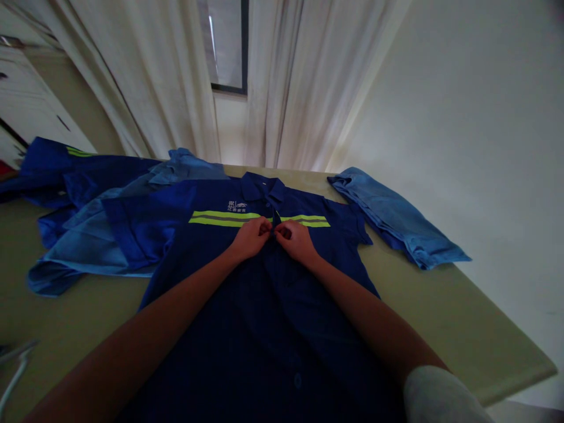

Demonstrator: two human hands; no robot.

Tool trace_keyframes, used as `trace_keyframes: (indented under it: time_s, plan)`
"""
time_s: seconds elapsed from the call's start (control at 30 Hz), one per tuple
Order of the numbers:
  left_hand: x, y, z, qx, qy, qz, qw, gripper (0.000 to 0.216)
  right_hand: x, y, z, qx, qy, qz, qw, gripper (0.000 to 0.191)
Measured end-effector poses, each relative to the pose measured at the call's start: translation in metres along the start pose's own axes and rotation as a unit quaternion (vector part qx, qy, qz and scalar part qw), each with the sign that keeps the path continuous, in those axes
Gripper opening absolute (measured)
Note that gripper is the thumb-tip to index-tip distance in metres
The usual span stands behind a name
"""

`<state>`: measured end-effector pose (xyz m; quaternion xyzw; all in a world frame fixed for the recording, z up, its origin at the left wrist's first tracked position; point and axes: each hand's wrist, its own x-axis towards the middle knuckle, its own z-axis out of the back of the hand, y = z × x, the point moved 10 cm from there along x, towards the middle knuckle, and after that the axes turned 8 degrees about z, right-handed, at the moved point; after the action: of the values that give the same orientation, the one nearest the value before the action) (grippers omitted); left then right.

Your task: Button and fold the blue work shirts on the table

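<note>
A dark blue short-sleeved work shirt lies front up, its collar away from me. A yellow-green reflective band crosses its chest, below a small white logo. My left hand pinches the front placket at the band's height. Close beside it, my right hand pinches the opposite edge of the same placket. The fingertips of both hands nearly meet. Whatever button sits between them is hidden by the fingers. One button shows near the collar, another near the hem.
Folded lighter blue trousers lie at the table's right edge. More blue garments are heaped on the left. The pale green table meets a white wall. Curtains hang behind; a white wire-like object is at lower left.
</note>
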<state>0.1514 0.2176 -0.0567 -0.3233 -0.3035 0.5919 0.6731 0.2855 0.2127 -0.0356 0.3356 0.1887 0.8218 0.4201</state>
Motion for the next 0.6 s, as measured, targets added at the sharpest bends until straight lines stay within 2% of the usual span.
trace_keyframes:
  time_s: [0.13,0.33,0.6]
  plan:
    - [0.0006,0.0011,0.0017,-0.004,-0.006,0.019,1.0,0.009,0.001,0.0007,-0.0032,-0.016,0.018,-0.001,1.0,0.006]
    - [0.0011,0.0016,0.0033,0.0,-0.003,0.051,0.999,0.012,0.0017,0.0046,-0.0055,-0.048,0.032,0.02,0.998,0.005]
    - [-0.0011,-0.0047,-0.0004,0.02,0.019,0.014,1.0,0.02,0.0022,0.0022,-0.0054,-0.044,0.025,0.012,0.999,0.006]
